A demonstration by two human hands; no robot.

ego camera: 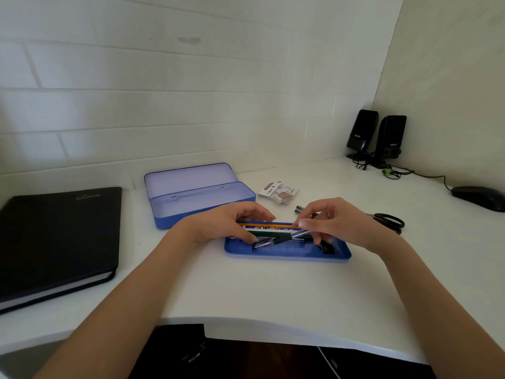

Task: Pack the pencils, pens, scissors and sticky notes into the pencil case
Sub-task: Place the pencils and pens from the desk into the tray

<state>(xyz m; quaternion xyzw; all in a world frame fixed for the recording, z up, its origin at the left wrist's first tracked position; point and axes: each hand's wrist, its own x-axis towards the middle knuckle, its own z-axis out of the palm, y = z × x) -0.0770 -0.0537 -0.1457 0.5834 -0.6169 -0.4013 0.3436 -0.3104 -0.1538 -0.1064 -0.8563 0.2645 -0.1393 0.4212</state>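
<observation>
The blue pencil case (pixel 191 199) stands open and empty at the back of the white desk, lid tipped back. In front of it lies a flat blue tray (pixel 289 253) holding a bundle of pencils and pens (pixel 273 232). My left hand (pixel 232 224) grips the left end of the bundle. My right hand (pixel 336 222) pinches its right end, around a silver pen (pixel 284 237). Black-handled scissors (pixel 389 221) lie to the right, partly hidden behind my right hand. A packet, perhaps the sticky notes (pixel 277 191), lies beyond the tray.
A thick black notebook (pixel 58 242) fills the desk's left side. Two black speakers (pixel 377 138) with cables stand in the back right corner, and a black mouse (pixel 478 196) sits at the right edge. Two small dark pen ends (pixel 299 209) show behind my hands.
</observation>
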